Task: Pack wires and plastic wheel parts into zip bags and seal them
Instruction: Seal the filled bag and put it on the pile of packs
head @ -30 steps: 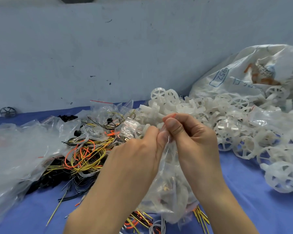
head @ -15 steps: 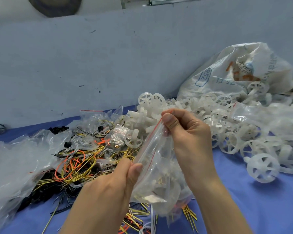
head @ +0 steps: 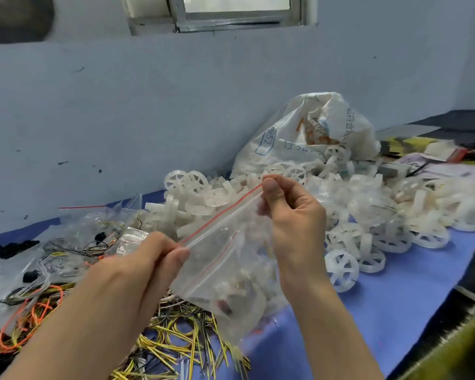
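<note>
Sealing step in progress on 1 zip bag (head: 225,267), held above the blue table cover (head: 395,311) at frame centre.

- Pinching the lower end of the red-lined zip strip (head: 222,216) with the left hand (head: 148,259), at 8 o'clock of the bag.
- Pinching the upper end of the strip with the right hand (head: 291,218), at 1 o'clock of the bag, thumb and forefinger clamped on the plastic.
- Stretching the strip taut between both hands, on a diagonal running from 8 o'clock to 1 o'clock.

Status, as a judgement:

- Filling of this bag appearing complete: pale parts and some wire visible inside.
- Seal closure along the full strip not confirmable.
- Much work remaining: a large heap of loose white wheels (head: 368,223) lying at 2 o'clock, beside a white sack (head: 307,133); tangled yellow and orange wires (head: 176,346) lying at 7 o'clock; spare clear bags (head: 8,272) waiting at 9 o'clock.
</note>
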